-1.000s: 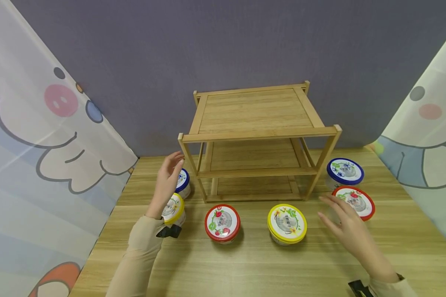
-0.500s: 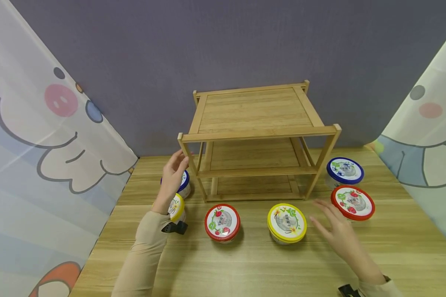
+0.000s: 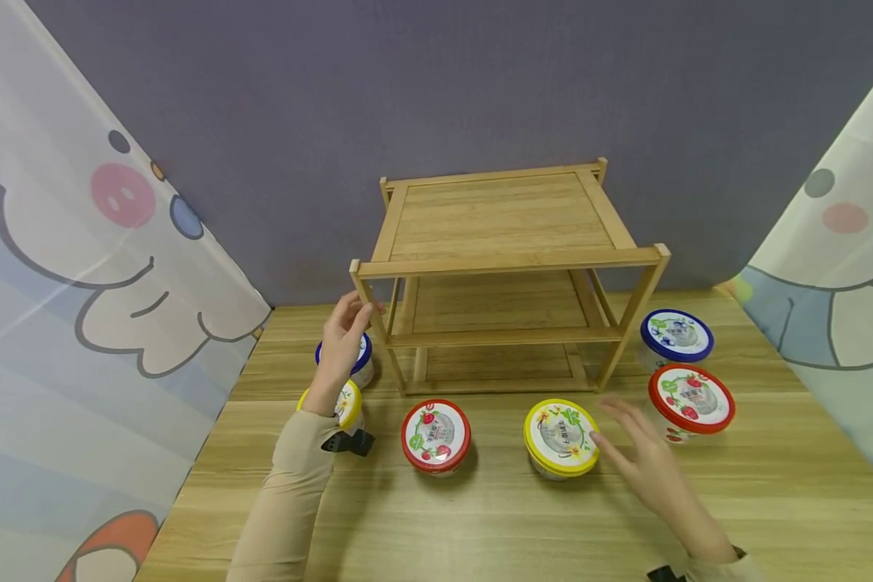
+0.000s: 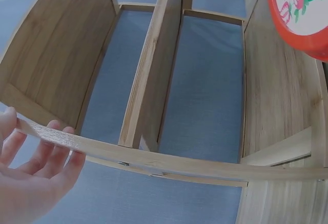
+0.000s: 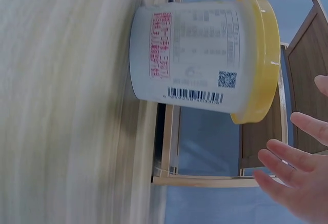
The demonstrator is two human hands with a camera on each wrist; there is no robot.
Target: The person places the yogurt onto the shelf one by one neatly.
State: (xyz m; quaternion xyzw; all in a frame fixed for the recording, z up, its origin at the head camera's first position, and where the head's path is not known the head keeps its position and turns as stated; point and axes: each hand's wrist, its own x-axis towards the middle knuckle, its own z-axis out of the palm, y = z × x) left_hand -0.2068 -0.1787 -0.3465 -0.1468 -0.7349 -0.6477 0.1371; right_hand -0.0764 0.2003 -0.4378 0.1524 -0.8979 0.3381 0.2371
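My left hand (image 3: 343,339) holds the front left post of the wooden rack (image 3: 509,214). In the left wrist view, thumb and fingers (image 4: 54,157) lie on either side of that post near its top. My right hand (image 3: 647,465) hovers beside the yellow-lidded tub (image 3: 562,437), fingers spread and holding nothing; its thumb tip appears close to the lid's edge. The right wrist view shows this tub's white side with a barcode, apart from the fingers (image 5: 287,155). A red-lidded tub (image 3: 435,437) stands in front of the rack, left of the yellow one.
At right, a blue-lidded tub (image 3: 676,335) stands behind another red-lidded tub (image 3: 692,398). Partly hidden by my left arm are a blue-lidded tub (image 3: 364,360) and a yellow-lidded tub (image 3: 350,404). Printed curtains flank the wooden table (image 3: 480,533); a grey-blue wall rises behind the rack.
My left hand has moved right onto the rack's front left post. My right hand has shifted left, away from the right red-lidded tub, toward the yellow-lidded tub. The tubs have not moved.
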